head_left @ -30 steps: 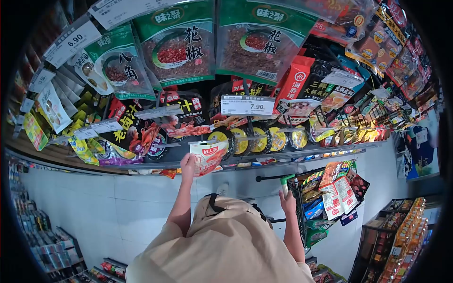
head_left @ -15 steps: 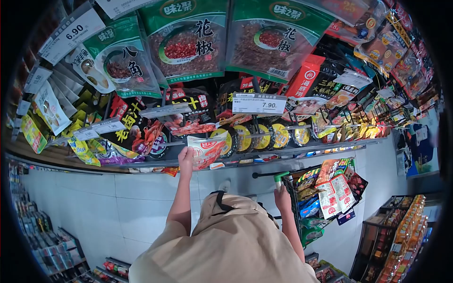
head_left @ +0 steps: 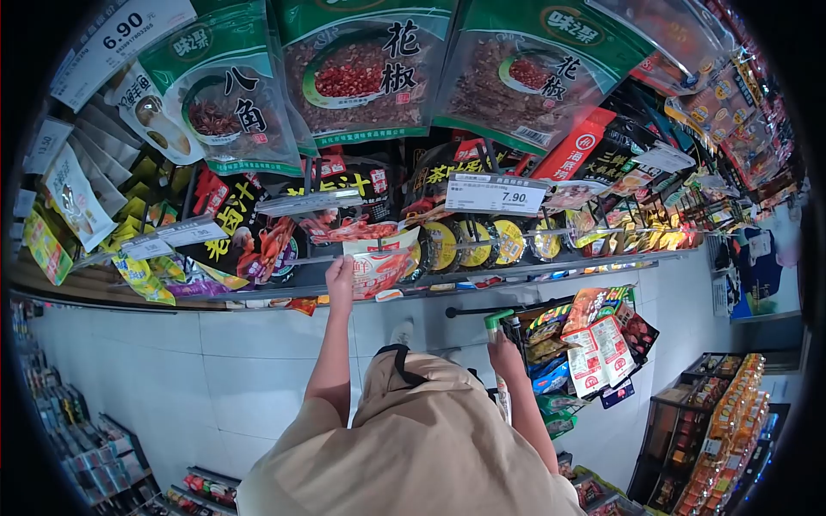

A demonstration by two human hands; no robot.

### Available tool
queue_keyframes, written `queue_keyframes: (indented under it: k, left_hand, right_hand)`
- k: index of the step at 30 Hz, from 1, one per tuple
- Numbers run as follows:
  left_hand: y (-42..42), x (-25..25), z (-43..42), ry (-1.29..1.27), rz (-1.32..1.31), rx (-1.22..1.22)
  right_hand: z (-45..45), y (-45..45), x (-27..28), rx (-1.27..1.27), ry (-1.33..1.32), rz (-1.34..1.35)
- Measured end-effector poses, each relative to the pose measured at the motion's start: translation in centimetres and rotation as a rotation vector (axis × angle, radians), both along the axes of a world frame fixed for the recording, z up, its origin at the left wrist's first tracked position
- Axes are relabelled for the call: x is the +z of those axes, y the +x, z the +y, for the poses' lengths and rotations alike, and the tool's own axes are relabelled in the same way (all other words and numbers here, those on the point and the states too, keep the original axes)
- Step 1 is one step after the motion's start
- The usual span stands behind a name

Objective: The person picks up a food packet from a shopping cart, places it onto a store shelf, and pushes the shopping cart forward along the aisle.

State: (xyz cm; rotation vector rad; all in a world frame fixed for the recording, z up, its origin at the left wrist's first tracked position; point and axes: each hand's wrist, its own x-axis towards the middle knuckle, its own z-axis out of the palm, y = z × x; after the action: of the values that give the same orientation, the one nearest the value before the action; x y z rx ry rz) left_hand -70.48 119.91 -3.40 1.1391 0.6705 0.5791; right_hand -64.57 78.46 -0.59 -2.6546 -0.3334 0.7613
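At your near left stands a rack (head_left: 129, 440) of goods, then pale tiled floor (head_left: 258, 353). Across the far side runs the shelf (head_left: 249, 295), crowded with black packets (head_left: 237, 232), with green bags (head_left: 361, 86) hanging above them.

Left of the middle, your left hand (head_left: 340, 277) pinches the left edge of a red-and-white pouch (head_left: 379, 265), which is at the shelf's front edge; I cannot tell whether they touch. So the pouch is in your grip but not in the cart. Just right of it sit yellow-topped tubs (head_left: 473, 245).

Farther right, your right hand (head_left: 506, 357) is wrapped around the green-ended handle (head_left: 496, 322) of the cart (head_left: 517, 331). The cart already looks well filled, with packets (head_left: 602, 353) heaped high. Beyond more floor, at the near right, stands a display (head_left: 661, 414) of orange goods.
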Motion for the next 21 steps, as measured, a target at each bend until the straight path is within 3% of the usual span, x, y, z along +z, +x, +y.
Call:
queue_keyframes:
  k: [10, 21]
  left_hand:
    - [-0.3, -1.2, 0.2, -0.045, -0.016, 0.025]
    - [-0.5, -0.1, 0.1, -0.026, -0.011, 0.018]
  right_hand:
    - [1.0, -1.6, -0.2, -0.046, 0.139, -0.06]
    - [1.9, -1.2, 0.0, -0.006, 0.103, 0.019]
